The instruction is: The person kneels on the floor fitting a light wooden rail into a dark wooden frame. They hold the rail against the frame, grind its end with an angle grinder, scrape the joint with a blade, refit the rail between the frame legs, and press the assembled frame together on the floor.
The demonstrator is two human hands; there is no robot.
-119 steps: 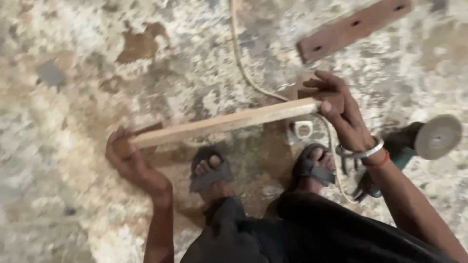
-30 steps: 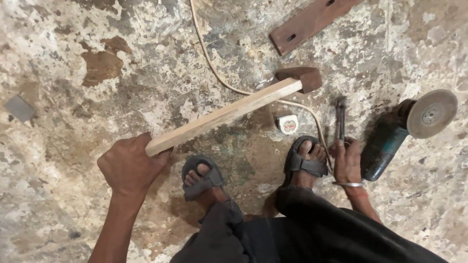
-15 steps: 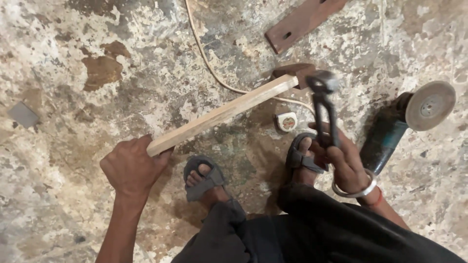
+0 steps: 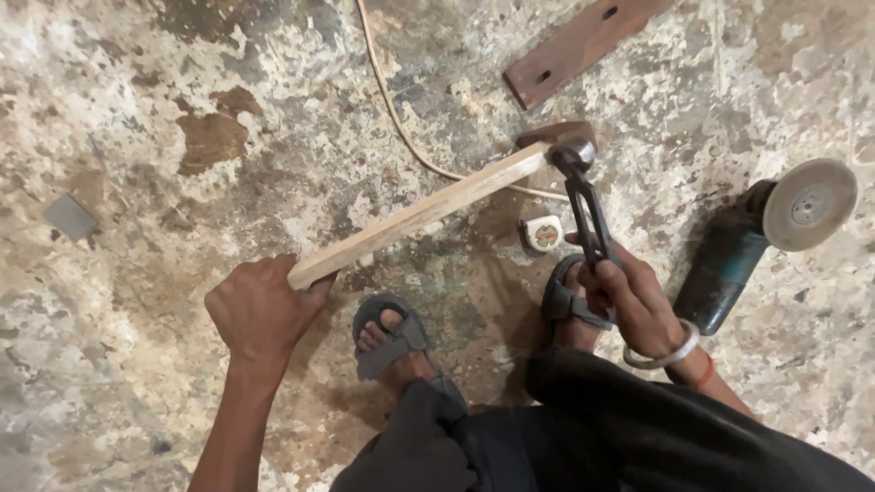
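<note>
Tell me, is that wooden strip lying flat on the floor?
No, the wooden strip is tilted: left hand lifts its near end, far end rests on a block.

One wooden strip (image 4: 419, 217), one pincers (image 4: 583, 196), one grinder (image 4: 766, 237), one tape measure (image 4: 543, 233), two sandals (image 4: 387, 339).

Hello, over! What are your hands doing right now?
Left hand grips wooden strip near end. Right hand holds pincers at its far end. Tape measure, angle grinder lie close by.

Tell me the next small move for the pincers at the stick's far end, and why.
Probably squeeze and lever: the right hand has the pincers at the far end of the wooden stick, which rests on a brown block, while the left hand steadies the near end. What they bite is too small to tell.
</note>
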